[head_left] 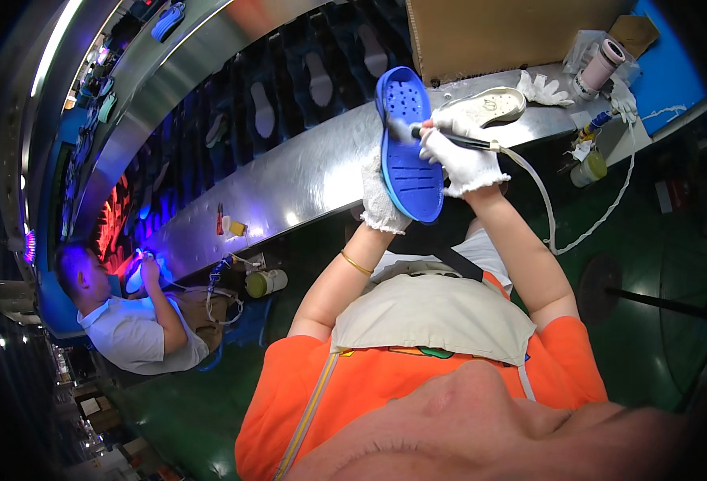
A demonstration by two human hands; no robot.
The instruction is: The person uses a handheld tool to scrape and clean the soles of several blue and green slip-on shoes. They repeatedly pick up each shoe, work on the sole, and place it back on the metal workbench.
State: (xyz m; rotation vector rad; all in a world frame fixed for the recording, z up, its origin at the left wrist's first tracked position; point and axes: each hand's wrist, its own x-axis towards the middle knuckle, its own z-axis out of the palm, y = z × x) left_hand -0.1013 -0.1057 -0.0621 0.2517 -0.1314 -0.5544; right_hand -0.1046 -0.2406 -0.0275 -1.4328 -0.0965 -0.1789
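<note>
A blue clog with a perforated, slotted inner surface is held up at the front edge of the metal bench. My left hand, in a white knit glove, grips it from its left side and underneath; most of those fingers are hidden behind it. In my gloved right hand is a brush with a dark handle. Its blurred bristles touch or nearly touch the clog's middle. From the handle's end a white hose runs down to the right. On the bench beyond lies a cream shoe piece.
Dark racks carrying pale soles line the bench behind. White gloves, a pink tumbler and a cardboard box are at the back right. A jar hangs below. At left, a seated co-worker handles a shoe.
</note>
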